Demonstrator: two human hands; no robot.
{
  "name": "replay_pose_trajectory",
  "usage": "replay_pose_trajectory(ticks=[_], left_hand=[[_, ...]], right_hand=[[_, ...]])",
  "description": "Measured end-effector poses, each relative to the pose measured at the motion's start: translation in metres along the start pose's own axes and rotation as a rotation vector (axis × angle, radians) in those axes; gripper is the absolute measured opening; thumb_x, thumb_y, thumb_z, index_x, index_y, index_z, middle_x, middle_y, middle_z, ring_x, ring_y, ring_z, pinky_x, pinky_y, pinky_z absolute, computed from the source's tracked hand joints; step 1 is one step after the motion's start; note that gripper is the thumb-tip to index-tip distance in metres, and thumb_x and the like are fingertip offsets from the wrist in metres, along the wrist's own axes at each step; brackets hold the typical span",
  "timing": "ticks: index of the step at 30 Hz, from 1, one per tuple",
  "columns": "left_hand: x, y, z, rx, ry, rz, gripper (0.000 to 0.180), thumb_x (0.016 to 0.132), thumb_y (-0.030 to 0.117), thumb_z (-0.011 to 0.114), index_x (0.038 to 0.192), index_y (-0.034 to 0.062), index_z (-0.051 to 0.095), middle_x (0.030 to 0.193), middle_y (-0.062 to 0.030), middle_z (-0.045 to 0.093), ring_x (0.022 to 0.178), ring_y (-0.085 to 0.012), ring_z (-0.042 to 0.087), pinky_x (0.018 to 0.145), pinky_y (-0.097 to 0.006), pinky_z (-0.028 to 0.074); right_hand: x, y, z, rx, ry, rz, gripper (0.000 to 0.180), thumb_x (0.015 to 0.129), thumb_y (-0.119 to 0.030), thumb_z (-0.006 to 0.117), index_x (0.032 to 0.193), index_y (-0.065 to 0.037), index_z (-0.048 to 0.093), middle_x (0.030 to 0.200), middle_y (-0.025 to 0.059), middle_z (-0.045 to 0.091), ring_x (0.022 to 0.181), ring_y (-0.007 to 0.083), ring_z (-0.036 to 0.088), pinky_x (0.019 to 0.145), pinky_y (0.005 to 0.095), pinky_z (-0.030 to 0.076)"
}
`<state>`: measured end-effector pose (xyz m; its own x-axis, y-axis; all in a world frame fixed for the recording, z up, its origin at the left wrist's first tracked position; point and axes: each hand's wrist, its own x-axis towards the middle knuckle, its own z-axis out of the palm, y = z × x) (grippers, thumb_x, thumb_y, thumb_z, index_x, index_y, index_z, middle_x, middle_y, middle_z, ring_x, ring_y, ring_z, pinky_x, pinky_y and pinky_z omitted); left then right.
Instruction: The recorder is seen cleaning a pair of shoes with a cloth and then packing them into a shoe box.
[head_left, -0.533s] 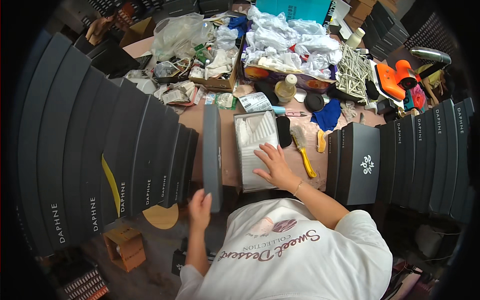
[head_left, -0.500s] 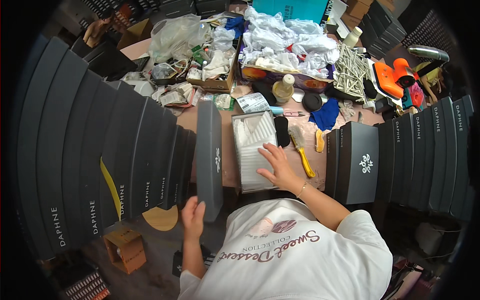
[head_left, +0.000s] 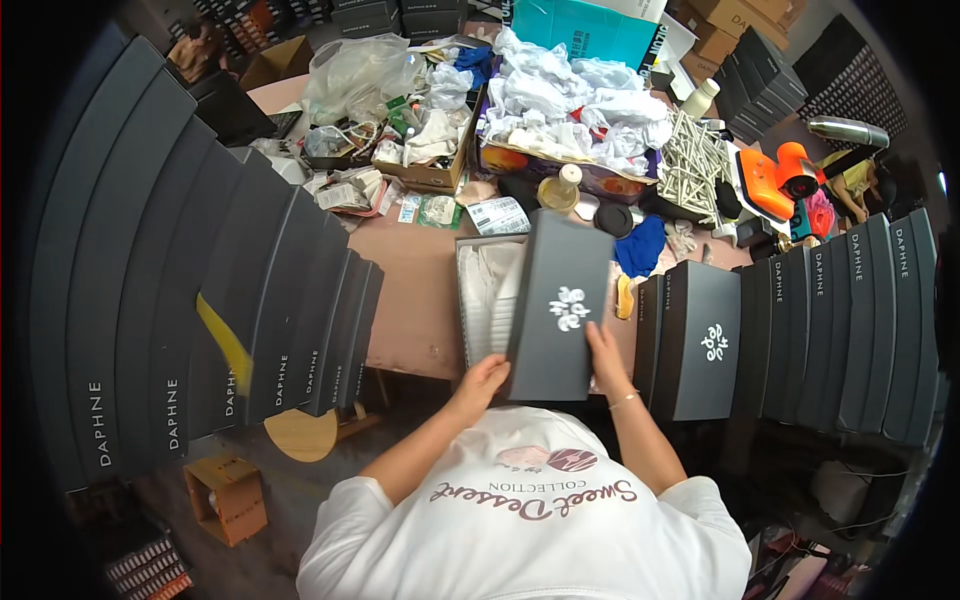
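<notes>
Both hands hold a dark grey shoebox lid (head_left: 548, 335) with a white printed mark. My left hand (head_left: 483, 382) grips its lower left edge, and my right hand (head_left: 608, 365) closes on its right edge. Slightly tilted, the lid hangs over the right part of an open shoebox (head_left: 462, 318). White wrapping paper (head_left: 490, 285) shows inside the box at the left; the lid hides the rest, so I cannot tell whether it touches the box.
Tall stacks of grey shoeboxes stand at left (head_left: 225, 290) and right (head_left: 800, 330). Behind lie a carton of crumpled white paper (head_left: 570, 90), a bottle (head_left: 560, 190), a blue cloth (head_left: 640, 245), pale sticks (head_left: 692, 155) and an orange device (head_left: 770, 180).
The lid has moved right from beside the box to over it. My right hand has left the white paper and taken the lid's right edge. The yellow-handled brush is now hidden.
</notes>
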<state>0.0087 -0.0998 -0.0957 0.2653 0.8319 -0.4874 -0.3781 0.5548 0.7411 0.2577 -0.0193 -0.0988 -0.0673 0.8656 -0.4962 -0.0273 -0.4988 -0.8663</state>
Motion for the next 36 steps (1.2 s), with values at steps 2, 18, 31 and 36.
replay_pose_trajectory(ticks=[2,18,31,36], left_hand=[[-0.012,-0.011,-0.025,0.171,0.156,0.043,0.027,0.096,0.027,0.049,0.108,0.0043,0.057,0.090,0.0023,0.058,0.078,-0.0046,0.051,0.069,-0.023,0.045],[0.012,-0.009,-0.070,0.134,0.304,0.138,0.056,0.092,0.045,0.050,0.121,-0.0032,0.051,0.121,-0.0153,0.054,0.116,-0.0242,0.048,0.097,-0.036,0.039],[-0.146,0.007,0.062,-0.994,0.249,0.070,0.062,0.080,0.053,0.057,0.127,0.0138,0.051,0.126,-0.0072,0.054,0.116,-0.0227,0.051,0.096,-0.041,0.041],[-0.170,-0.032,0.087,-1.160,0.337,0.169,0.063,0.079,0.054,0.059,0.125,0.0122,0.053,0.126,-0.0084,0.054,0.115,-0.0248,0.051,0.097,-0.042,0.039]], right_hand=[[0.026,0.024,0.031,-0.156,-0.038,-0.222,0.051,0.092,-0.035,0.052,0.125,0.004,0.049,0.118,0.0164,0.057,0.112,0.0244,0.051,0.095,0.0317,0.039],[0.022,0.014,0.084,-0.113,-0.252,-0.005,0.065,0.092,-0.043,0.052,0.143,-0.009,0.029,0.134,0.0119,0.044,0.115,0.0193,0.047,0.091,0.0313,0.042],[-0.040,-0.078,0.079,-0.115,-0.878,0.063,0.053,0.097,-0.048,0.038,0.119,-0.002,0.052,0.109,0.0068,0.059,0.101,0.0148,0.057,0.086,0.0287,0.046],[-0.045,-0.063,0.087,-0.234,-1.018,0.111,0.051,0.097,-0.046,0.039,0.121,-0.003,0.051,0.110,0.0049,0.059,0.100,0.0131,0.056,0.087,0.0282,0.045]])
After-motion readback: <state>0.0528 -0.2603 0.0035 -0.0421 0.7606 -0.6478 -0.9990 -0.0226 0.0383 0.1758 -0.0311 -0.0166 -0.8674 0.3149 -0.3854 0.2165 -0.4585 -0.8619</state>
